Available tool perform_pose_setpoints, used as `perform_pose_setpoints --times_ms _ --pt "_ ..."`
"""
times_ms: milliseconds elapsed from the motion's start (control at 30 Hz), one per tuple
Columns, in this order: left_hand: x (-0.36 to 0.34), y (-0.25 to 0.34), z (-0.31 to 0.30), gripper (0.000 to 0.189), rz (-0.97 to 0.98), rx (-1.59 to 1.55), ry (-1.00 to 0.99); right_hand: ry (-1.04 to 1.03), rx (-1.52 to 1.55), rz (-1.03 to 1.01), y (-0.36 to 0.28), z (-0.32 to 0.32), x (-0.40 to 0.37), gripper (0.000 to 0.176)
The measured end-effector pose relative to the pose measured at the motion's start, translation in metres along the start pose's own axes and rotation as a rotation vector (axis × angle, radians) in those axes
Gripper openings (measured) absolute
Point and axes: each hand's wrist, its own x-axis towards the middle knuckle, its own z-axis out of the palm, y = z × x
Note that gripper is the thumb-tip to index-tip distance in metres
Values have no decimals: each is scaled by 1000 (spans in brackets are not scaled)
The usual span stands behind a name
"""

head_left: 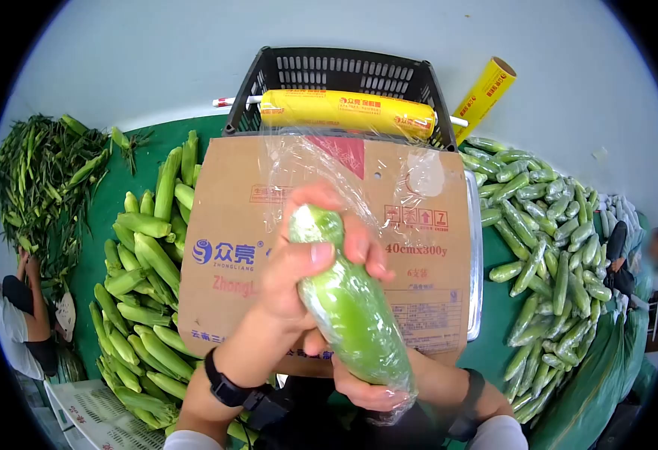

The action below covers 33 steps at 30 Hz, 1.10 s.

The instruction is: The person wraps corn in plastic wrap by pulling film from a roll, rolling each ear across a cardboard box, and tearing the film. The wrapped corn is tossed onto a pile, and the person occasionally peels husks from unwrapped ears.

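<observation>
A green ear of corn in its husk (355, 319), wrapped in shiny clear film, is tilted in front of me. My left hand (291, 266) is closed round its upper end, thumb across the front. The lower end rests in my right hand (366, 388), whose fingers curl round it from below and are partly hidden. Beneath both hands lies a flat cardboard sheet (231, 202) with printed lettering. Loose clear film (329, 169) stretches over the cardboard from a yellow film roll (348, 111) at the back.
The film roll lies across a black crate (329, 54). Unwrapped corn (145, 262) is heaped at left, wrapped ears (561, 277) at right. Husk leaves (48, 169) pile at far left. A yellow tube (486, 97) stands behind. One person (21, 322) sits at left, another (644, 259) at right.
</observation>
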Motion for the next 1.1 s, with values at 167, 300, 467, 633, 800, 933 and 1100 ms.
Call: perform_pose_setpoints --times_ms 167,300,467,633,800,933,1100 --pt "-9 22 -15 23 -42 610 420 898 -1103 -133 -13 18 -25 71" --pt "-37 18 -16 31 55 618 723 1262 -2056 -238 -3 66 -32 67" --pt "-70 24 -31 42 -60 716 706 908 -2848 -1050 -11 106 -39 42" --pt "-89 31 6 61 -839 560 626 593 -1607 -1143 -9 141 -27 22" --pt "-86 -3 42 95 -325 1429 -76 623 -1174 -1288 -25 131 -48 60" --pt "-41 -12 62 90 -531 1382 -326 523 -954 -1555 5 100 -42 77" --pt "-22 -21 71 63 -509 1871 -691 815 -662 -1599 35 53 -173 63"
